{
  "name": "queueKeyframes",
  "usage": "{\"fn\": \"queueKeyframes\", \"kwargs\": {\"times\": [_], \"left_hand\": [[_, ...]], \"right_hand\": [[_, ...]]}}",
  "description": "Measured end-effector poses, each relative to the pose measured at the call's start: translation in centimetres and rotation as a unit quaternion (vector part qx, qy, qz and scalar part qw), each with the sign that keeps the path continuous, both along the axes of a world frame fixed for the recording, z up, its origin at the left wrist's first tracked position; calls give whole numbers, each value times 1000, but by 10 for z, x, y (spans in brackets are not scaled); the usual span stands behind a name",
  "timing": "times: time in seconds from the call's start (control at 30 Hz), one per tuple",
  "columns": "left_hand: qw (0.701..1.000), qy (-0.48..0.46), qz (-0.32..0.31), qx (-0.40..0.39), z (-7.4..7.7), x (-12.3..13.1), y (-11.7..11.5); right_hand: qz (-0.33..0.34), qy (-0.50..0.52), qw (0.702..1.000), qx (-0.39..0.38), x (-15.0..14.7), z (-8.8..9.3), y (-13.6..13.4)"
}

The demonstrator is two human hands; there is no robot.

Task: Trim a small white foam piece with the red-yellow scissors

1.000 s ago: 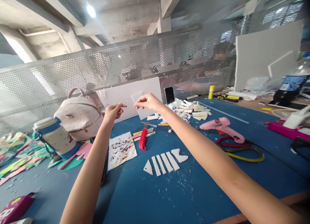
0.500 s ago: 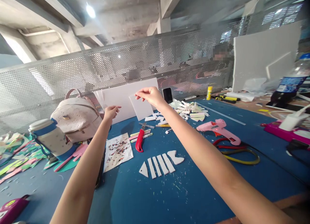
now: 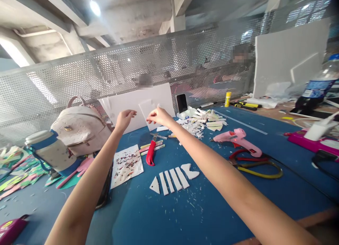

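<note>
Both hands are raised over the far part of the blue table, facing each other with a small gap. My left hand has its fingers curled together; anything between the tips is too small to make out. My right hand is closed in a pinch in front of a small white foam sheet, and what it holds cannot be made out. Below them lie a red-handled knife and several pastel sticks. Nearer to me, white foam pieces form a fishbone: a pointed head, several strips and a tail.
A speckled paper lies left of the knife. Further left stand a tumbler and a pale backpack. To the right are foam scraps, a pink glue gun and scissors. A perforated metal screen rises behind.
My left hand has risen and moved slightly right, its fingers now more curled. My right hand has come down a little, bringing both hands closer. The view has shifted slightly.
</note>
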State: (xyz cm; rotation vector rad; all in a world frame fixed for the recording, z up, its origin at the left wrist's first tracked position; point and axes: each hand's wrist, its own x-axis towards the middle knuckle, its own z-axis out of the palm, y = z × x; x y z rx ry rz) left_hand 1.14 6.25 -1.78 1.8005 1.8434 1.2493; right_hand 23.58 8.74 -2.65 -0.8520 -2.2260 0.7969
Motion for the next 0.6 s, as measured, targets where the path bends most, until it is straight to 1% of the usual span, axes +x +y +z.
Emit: {"fn": "queueKeyframes", "kwargs": {"times": [0.1,0.2,0.27,0.4,0.5,0.6], "left_hand": [[996,12,-85,-35,7,15,-20],[989,44,-129,-51,8,23,-36],[987,72,-131,-50,7,23,-45],[988,104,-108,-28,5,14,-65],[989,101,-102,-23,3,10,-84],[990,80,-112,-31,-3,11,-105]], "right_hand": [[-3,-24,1000,4,-1,-2,0],[-8,-45,999,16,0,-1,-3],[-16,-60,998,27,1,1,-6],[-38,-90,994,50,5,5,-14],[-51,-115,990,69,7,9,-21],[-56,-146,983,91,7,15,-34]]}}
